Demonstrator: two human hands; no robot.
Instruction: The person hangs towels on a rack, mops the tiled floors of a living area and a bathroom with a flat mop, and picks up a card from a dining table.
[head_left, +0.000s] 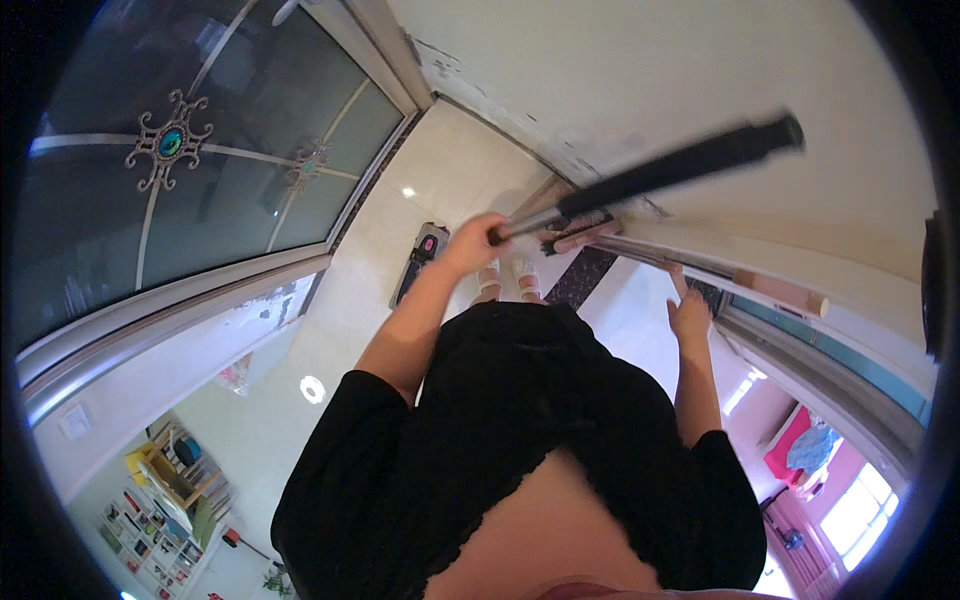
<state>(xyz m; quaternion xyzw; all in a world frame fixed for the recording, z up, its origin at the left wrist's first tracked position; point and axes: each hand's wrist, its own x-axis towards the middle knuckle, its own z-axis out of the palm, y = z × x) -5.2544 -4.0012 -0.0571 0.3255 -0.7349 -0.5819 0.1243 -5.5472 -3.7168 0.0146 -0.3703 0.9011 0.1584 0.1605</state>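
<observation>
My left hand (480, 244) is closed around the brown end of a black and silver pole (675, 165). The pole slants up to the right in front of the pale wall, and its outer end is blurred. My right hand (691, 313) is beside a door frame (795, 360) at the right. A slim, light-coloured piece shows just above its fingers; whether the hand grips it I cannot tell. Below the pole, near the wall's foot, lies a pinkish-brown and black object (585, 231), partly hidden. My feet in white sandals (527, 277) stand on the tiled floor.
A grey and black device with a pink spot (429, 244) lies on the floor left of my feet. Glass door panels (247, 180) with metal ornaments stand at the upper left. A dark marble threshold (581, 277) crosses the floor. Shelves (154, 544) show at the lower left.
</observation>
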